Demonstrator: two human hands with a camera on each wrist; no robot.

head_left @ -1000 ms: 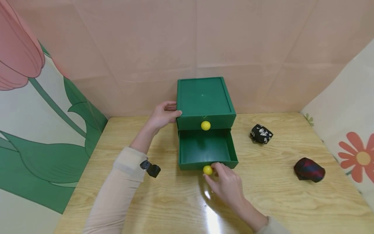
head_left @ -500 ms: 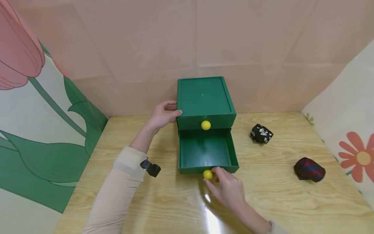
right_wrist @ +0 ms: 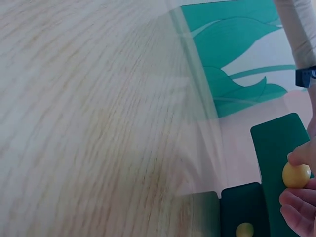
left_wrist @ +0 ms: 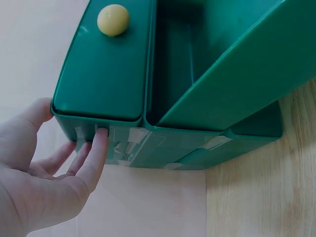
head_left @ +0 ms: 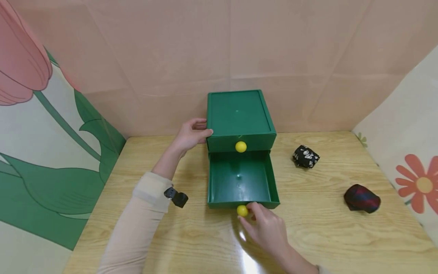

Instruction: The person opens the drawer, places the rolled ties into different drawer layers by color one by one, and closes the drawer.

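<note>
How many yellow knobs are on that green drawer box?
2: the upper knob sits on the closed top drawer, and the lower knob on the pulled-out bottom drawer, pinched by the right hand.

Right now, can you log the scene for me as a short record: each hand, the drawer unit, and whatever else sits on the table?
left hand: rests against the left side of the green drawer unit, fingers straight
right hand: fingers pinch the yellow knob of the lower drawer
lower drawer: pulled out, nothing seen inside
upper drawer: closed, yellow knob untouched
black-and-white rolled cloth: on the wooden table, right of the unit
dark red plaid rolled cloth: farther right, nearer the table's front
</note>
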